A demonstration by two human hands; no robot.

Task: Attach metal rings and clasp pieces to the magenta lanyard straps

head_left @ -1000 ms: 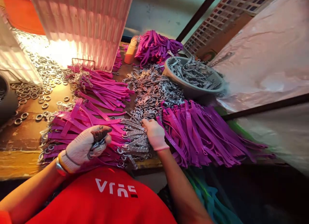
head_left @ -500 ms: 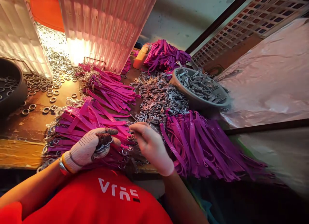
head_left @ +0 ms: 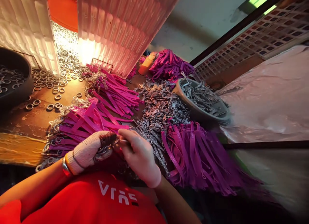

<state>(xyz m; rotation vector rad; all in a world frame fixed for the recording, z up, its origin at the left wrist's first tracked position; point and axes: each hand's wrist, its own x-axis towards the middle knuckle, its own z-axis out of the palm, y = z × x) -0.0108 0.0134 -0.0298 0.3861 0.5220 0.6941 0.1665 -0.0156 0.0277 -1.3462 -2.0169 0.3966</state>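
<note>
My left hand point(head_left: 88, 150), in a white knitted glove with dark fingertips, is closed around several metal rings point(head_left: 103, 152). My right hand point(head_left: 141, 156) wears a thin white glove, its thumb and forefinger pinched together against the left fingertips. Something small and metallic shows at that meeting point, too hidden to name. Below and behind both hands lie magenta straps point(head_left: 89, 114) with metal rings along their left ends. More magenta straps point(head_left: 190, 150) spread out to the right of my right hand. Beyond it is a heap of small metal clasps point(head_left: 161, 103).
A grey basin point(head_left: 180, 90) of metal pieces stands tilted at the right. Loose rings point(head_left: 58, 97) litter the table, and a dark tub point(head_left: 28, 84) of rings sits far left. Corrugated translucent panels point(head_left: 113, 28), a yellow bottle point(head_left: 146, 65) and another strap bundle point(head_left: 169, 63) are behind.
My right hand has come left from beside the strap ends and now meets my left fingertips. The view has shifted, so the table's contents appear slightly lower and farther right.
</note>
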